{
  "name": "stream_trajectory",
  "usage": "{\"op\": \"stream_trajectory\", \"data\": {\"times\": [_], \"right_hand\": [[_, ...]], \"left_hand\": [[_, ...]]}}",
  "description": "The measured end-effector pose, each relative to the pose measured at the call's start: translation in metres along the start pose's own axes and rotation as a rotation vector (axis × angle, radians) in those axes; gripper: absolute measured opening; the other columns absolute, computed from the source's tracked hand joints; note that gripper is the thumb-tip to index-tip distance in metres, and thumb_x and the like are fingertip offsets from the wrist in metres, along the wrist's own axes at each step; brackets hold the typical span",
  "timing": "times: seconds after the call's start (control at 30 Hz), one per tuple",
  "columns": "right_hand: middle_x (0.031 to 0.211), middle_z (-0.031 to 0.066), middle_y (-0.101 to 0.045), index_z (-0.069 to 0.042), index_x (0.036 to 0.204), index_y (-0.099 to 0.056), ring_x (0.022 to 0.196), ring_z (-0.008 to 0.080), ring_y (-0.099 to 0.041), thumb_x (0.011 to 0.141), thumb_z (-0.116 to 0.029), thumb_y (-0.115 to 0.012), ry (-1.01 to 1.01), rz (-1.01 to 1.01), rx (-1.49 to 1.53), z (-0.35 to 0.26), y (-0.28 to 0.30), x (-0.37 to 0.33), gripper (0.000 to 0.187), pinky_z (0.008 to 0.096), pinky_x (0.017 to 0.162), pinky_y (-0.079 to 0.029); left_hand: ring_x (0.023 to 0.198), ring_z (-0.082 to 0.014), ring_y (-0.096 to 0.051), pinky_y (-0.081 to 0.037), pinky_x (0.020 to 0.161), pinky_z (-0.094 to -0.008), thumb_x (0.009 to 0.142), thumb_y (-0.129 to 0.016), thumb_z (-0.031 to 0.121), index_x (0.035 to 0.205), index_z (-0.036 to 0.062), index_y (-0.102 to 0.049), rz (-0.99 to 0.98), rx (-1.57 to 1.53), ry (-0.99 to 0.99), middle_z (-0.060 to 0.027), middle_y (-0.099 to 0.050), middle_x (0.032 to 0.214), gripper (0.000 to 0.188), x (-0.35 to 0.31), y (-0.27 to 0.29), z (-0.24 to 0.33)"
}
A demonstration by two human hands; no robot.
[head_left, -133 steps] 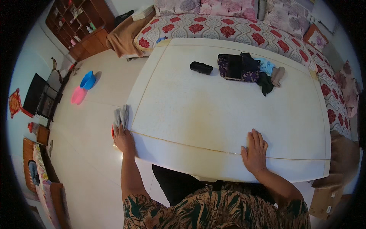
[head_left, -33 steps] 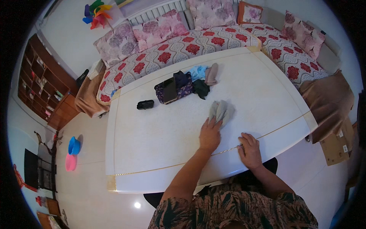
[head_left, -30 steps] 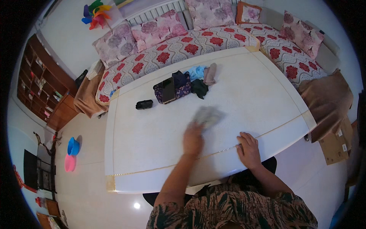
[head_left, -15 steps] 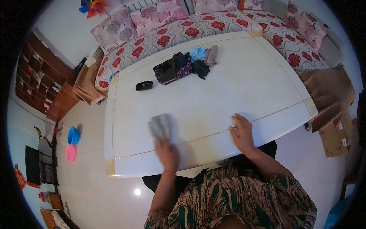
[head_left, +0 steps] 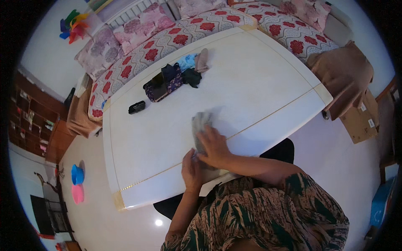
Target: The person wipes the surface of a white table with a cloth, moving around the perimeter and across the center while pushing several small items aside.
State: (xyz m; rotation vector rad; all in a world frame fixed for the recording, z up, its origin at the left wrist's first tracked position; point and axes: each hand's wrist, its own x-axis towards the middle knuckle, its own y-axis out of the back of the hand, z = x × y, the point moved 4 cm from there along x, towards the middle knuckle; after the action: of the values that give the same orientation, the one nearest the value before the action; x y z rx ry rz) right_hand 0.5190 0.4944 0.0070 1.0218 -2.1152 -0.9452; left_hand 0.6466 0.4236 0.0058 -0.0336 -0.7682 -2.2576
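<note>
A soft grey cloth (head_left: 198,133), perhaps a sock, stretches over the near part of the white table, its far end blurred by motion. My right hand (head_left: 215,147) reaches across from the right and is closed on the cloth's right side, fingers over it. Close by at the lower end, my left hand (head_left: 192,172) has its fingers bent around the cloth's near end; the grip is partly hidden. Both hands are nearly touching, just above the table's front edge.
Toward the back left of the table (head_left: 259,62) lie a dark floral pouch (head_left: 173,81) with a phone (head_left: 158,90), a black case (head_left: 136,107), a black cloth (head_left: 191,78), a light blue cloth (head_left: 187,62) and a greyish-brown cloth (head_left: 202,60). A patterned sofa (head_left: 180,39) stands behind.
The grey cloth has moved right with my left hand. My right hand has come in from the right and now meets the cloth. The view has turned a little.
</note>
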Motion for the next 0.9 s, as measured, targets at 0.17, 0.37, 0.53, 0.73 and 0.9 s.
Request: {"op": "stream_trajectory", "data": {"times": [0.17, 0.37, 0.53, 0.73, 0.9], "right_hand": [[0.149, 0.0226, -0.028, -0.007, 0.133, -0.051, 0.135, 0.0445, -0.026, 0.079, -0.018, -0.067, 0.329, -0.008, -0.158, 0.001, -0.024, 0.021, 0.058, 0.0557, 0.1, -0.031], [0.149, 0.0129, -0.034, -0.022, 0.131, -0.057, 0.138, 0.0384, -0.026, 0.075, -0.013, -0.069, 0.131, -0.175, -0.351, 0.079, 0.053, 0.037, 0.058, 0.0502, 0.101, -0.032], [0.149, 0.0067, -0.037, -0.03, 0.132, -0.054, 0.132, 0.0311, -0.037, 0.071, -0.02, -0.076, -0.592, -0.035, -0.608, 0.22, 0.177, -0.007, 0.066, 0.0447, 0.1, -0.039], [0.133, 0.015, -0.051, -0.015, 0.121, -0.063, 0.121, 0.0328, -0.05, 0.076, -0.014, -0.066, -0.828, 0.584, -0.625, 0.299, 0.206, -0.098, 0.045, 0.0464, 0.089, -0.047], [0.122, 0.023, -0.057, -0.005, 0.121, -0.059, 0.108, 0.0382, -0.056, 0.083, -0.013, -0.054, -0.363, 0.199, -0.52, 0.17, 0.088, -0.058, 0.039, 0.0496, 0.082, -0.049]], "left_hand": [[0.105, -0.0298, -0.057, -0.045, 0.095, -0.0381, 0.089, -0.049, -0.003, 0.125, -0.0021, -0.053, 0.214, 0.045, 0.063, -0.0181, -0.058, 0.112, 0.036, -0.02, 0.037, -0.03], [0.105, -0.0362, -0.054, -0.042, 0.093, -0.0456, 0.084, -0.052, 0.001, 0.118, 0.0006, -0.059, 0.178, 0.502, -0.189, -0.0181, -0.06, 0.11, 0.035, -0.026, 0.041, -0.022], [0.104, -0.0356, -0.054, -0.043, 0.091, -0.0461, 0.085, -0.052, 0.001, 0.109, 0.0004, -0.063, 0.17, 0.528, -0.182, -0.0172, -0.059, 0.112, 0.026, -0.026, 0.036, -0.012], [0.106, -0.0374, -0.053, -0.042, 0.093, -0.0477, 0.086, -0.051, 0.003, 0.113, -0.0004, -0.06, 0.139, 0.574, -0.199, -0.0182, -0.058, 0.113, 0.029, -0.027, 0.03, -0.011], [0.108, -0.0379, -0.052, -0.042, 0.093, -0.0479, 0.089, -0.052, 0.008, 0.112, -0.0013, -0.06, 0.118, 0.601, -0.153, -0.02, -0.058, 0.115, 0.026, -0.028, 0.032, -0.017]]}}
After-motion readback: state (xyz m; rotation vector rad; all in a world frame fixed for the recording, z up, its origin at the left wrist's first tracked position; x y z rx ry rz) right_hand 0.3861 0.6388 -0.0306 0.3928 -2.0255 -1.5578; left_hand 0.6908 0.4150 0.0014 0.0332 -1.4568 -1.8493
